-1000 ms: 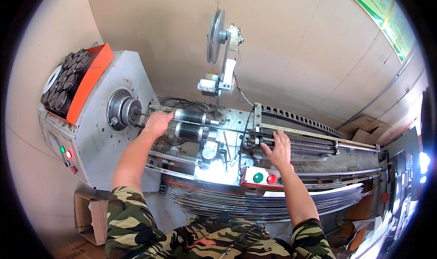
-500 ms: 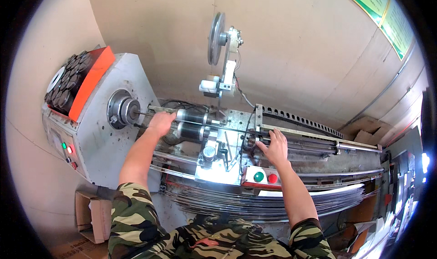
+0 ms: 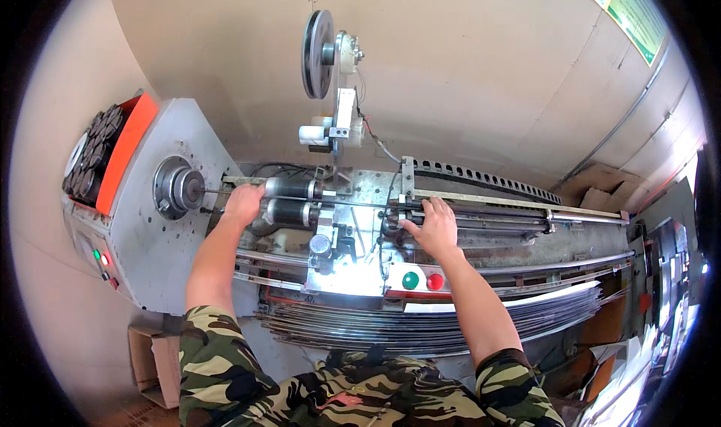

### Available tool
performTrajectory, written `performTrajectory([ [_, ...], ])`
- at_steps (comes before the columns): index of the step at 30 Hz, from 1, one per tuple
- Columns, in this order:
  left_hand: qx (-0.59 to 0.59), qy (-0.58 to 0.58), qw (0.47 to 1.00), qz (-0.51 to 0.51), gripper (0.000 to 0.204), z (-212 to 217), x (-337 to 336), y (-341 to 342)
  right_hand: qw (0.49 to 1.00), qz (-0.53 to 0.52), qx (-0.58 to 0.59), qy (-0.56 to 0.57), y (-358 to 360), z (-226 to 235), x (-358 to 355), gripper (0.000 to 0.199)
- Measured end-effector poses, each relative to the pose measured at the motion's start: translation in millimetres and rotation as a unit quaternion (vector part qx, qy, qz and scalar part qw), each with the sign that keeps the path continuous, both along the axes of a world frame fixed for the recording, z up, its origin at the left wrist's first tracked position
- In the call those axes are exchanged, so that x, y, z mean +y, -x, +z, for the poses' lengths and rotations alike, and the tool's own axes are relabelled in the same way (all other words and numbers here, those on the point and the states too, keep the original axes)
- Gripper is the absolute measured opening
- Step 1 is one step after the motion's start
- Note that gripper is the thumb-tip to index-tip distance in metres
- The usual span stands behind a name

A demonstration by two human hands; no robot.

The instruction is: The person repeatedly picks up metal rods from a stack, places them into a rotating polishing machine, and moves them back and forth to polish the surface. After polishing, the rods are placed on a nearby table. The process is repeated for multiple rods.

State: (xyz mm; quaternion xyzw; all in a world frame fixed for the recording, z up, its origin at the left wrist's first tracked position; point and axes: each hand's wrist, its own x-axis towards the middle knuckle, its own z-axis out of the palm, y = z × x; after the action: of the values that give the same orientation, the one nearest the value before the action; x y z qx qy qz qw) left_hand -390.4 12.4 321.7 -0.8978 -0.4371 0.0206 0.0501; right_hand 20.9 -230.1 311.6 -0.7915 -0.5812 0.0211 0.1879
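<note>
A thin metal rod [image 3: 344, 202] runs from the round chuck [image 3: 185, 189] past two black rollers [image 3: 289, 214] with pale ends. My left hand [image 3: 244, 205] is closed around the rod between chuck and rollers, its fingertips beside the upper roller. My right hand [image 3: 435, 229] lies over the rod's line at the right edge of the metal carriage [image 3: 368, 273], its thumb held apart from the outstretched fingers. What its fingertips touch is partly hidden. Below this hand sits a switch box with a green button [image 3: 410, 280] and a red button [image 3: 435, 281].
A bundle of long thin rods [image 3: 360, 325] lies along the machine's near side. Behind the carriage rise a spool wheel [image 3: 318, 54] and its bracket. An orange-edged tray [image 3: 126, 155] of dark pieces tops the grey housing. A cardboard box [image 3: 155, 363] stands lower left.
The view has shifted, so the machine sits further left in the picture. Both hands keep nearly the same places on the machine, with little visible change in grip.
</note>
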Motion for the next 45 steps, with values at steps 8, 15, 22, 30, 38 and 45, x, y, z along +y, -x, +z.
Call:
performTrajectory([
  [8,-0.011,-0.014,1.000,-0.002,0.026,-10,-9,4,1.000,0.004,-0.020,-0.012,-1,1,-2,0.076],
  [15,-0.002,-0.036,0.999,-0.028,0.023,-15,5,11,1.000,-0.004,-0.004,0.010,1,6,-2,0.078],
  [22,-0.038,-0.041,0.998,-0.034,0.026,-18,2,11,1.000,0.000,-0.014,-0.005,-1,10,-1,0.076],
  [30,-0.042,-0.030,0.998,-0.024,0.023,-13,-2,11,1.000,-0.012,0.005,0.020,7,9,-3,0.078],
  [38,-0.042,-0.047,0.997,-0.035,0.019,-17,-6,18,1.000,-0.007,-0.007,0.010,17,9,-5,0.077],
  [45,-0.043,-0.032,0.998,-0.022,0.025,-17,-10,20,1.000,0.001,-0.009,0.008,21,7,-8,0.075],
])
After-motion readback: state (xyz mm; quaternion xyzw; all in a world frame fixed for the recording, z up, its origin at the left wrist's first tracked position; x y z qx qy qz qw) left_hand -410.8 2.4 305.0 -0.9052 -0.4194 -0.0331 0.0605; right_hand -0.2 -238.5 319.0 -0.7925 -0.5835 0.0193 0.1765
